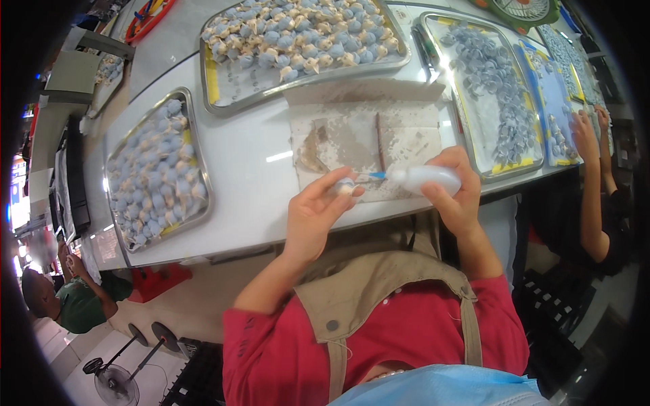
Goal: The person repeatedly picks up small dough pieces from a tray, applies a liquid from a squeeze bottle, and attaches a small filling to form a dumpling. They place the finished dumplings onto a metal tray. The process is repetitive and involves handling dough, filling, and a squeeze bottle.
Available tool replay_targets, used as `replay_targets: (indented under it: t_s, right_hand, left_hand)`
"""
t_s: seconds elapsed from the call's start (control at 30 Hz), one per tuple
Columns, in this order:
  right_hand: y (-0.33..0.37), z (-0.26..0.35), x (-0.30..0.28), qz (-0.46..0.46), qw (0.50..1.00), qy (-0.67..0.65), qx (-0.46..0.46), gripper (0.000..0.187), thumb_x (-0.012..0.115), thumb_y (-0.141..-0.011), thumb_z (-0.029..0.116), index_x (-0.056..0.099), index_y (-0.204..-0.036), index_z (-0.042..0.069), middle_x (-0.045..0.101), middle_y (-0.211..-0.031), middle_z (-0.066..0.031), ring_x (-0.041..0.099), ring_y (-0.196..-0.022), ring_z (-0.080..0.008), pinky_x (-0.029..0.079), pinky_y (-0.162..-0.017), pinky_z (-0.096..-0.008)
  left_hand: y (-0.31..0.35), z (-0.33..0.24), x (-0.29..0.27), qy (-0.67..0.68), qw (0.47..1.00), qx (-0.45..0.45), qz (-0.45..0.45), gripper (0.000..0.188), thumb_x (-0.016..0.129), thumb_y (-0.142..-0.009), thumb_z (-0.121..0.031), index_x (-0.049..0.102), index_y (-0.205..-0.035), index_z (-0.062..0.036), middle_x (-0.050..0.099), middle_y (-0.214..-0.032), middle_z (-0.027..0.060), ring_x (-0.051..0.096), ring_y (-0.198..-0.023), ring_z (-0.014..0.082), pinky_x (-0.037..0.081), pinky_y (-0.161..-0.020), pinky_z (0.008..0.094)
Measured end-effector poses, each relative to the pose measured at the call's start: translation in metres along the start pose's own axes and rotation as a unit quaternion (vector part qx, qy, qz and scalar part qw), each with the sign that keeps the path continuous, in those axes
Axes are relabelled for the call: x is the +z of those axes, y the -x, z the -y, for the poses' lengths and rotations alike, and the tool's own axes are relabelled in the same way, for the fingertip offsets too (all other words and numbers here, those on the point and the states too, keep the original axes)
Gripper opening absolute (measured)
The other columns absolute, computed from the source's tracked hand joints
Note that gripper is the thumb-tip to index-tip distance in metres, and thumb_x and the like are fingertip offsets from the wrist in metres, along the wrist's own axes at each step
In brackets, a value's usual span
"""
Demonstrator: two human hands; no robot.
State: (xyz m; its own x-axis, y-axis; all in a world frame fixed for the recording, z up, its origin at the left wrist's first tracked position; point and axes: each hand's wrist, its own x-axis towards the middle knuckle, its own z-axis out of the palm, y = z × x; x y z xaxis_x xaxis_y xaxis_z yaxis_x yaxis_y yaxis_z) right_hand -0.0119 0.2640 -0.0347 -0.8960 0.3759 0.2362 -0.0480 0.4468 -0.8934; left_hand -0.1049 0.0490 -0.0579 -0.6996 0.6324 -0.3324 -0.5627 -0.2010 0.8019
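My left hand (317, 211) pinches a small blue-and-cream figurine piece (347, 187) between thumb and fingers, partly hidden by them. In my right hand (462, 195) is a white squeeze bottle (421, 178), tipped sideways. Its blue needle nozzle (377, 175) points left at the piece; whether the tip touches it I cannot tell. Both hands are above the near edge of a stained cardboard sheet (413, 111). A thin dark brown stick (380, 139) lies on that sheet, beyond the nozzle.
Metal trays of blue-and-cream pieces stand at the far side (233, 108) and left (211, 183). To the right, another tray (487, 174) holds grey-blue translucent parts. A co-worker's hands (586, 135) are at the far right. A green fan (525, 10) stands at the back.
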Motion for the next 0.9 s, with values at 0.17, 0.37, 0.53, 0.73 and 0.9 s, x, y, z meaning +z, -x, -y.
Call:
replay_targets:
  t_s: [0.17, 0.37, 0.53, 0.73, 0.9]
  right_hand:
    - [0.002, 0.010, -0.004, 0.006, 0.989, 0.112, -0.093, 0.030, 0.080, -0.060, 0.023, 0.062, -0.078, 0.006, 0.052, -0.070, -0.0035, 0.045, -0.070, -0.0201, 0.035, -0.070, -0.0309]
    - [0.003, 0.024, -0.001, 0.011, 0.979, 0.164, -0.121, 0.035, 0.083, -0.054, 0.026, 0.062, -0.075, 0.006, 0.053, -0.068, -0.0038, 0.045, -0.069, -0.0212, 0.034, -0.069, -0.0311]
    - [0.001, 0.029, 0.002, 0.009, 0.977, 0.170, -0.131, 0.035, 0.083, -0.054, 0.026, 0.062, -0.072, 0.005, 0.054, -0.067, -0.0043, 0.045, -0.069, -0.0221, 0.035, -0.067, -0.0311]
    - [0.000, 0.026, 0.003, 0.012, 0.976, 0.174, -0.129, 0.034, 0.083, -0.054, 0.025, 0.062, -0.073, 0.005, 0.053, -0.067, -0.0040, 0.045, -0.069, -0.0218, 0.035, -0.066, -0.0311]
    - [0.000, 0.025, -0.001, 0.004, 0.980, 0.164, -0.111, 0.033, 0.082, -0.055, 0.024, 0.062, -0.073, 0.006, 0.053, -0.066, -0.0040, 0.045, -0.068, -0.0213, 0.035, -0.067, -0.0306]
  left_hand:
    - [0.011, 0.009, 0.008, -0.039, 0.999, 0.003, -0.035, 0.034, 0.059, -0.081, 0.006, 0.050, -0.113, 0.0040, 0.058, -0.104, 0.0108, 0.059, -0.090, 0.0151, 0.048, -0.075, 0.0245]
    - [0.014, 0.013, 0.009, -0.065, 0.997, 0.029, -0.034, 0.034, 0.060, -0.080, 0.007, 0.050, -0.112, 0.0031, 0.059, -0.099, 0.0096, 0.057, -0.088, 0.0115, 0.048, -0.075, 0.0219]
    - [0.014, 0.013, 0.008, -0.072, 0.997, 0.018, -0.027, 0.034, 0.061, -0.081, 0.006, 0.050, -0.113, 0.0026, 0.059, -0.100, 0.0098, 0.057, -0.088, 0.0115, 0.048, -0.075, 0.0212]
    - [0.014, 0.012, 0.012, -0.062, 0.997, 0.040, -0.023, 0.034, 0.061, -0.081, 0.005, 0.050, -0.113, 0.0027, 0.059, -0.101, 0.0100, 0.057, -0.090, 0.0118, 0.048, -0.076, 0.0216]
    - [0.013, 0.010, 0.013, -0.070, 0.996, 0.025, -0.040, 0.033, 0.061, -0.081, 0.005, 0.050, -0.113, 0.0023, 0.058, -0.101, 0.0087, 0.056, -0.084, 0.0083, 0.045, -0.069, 0.0192]
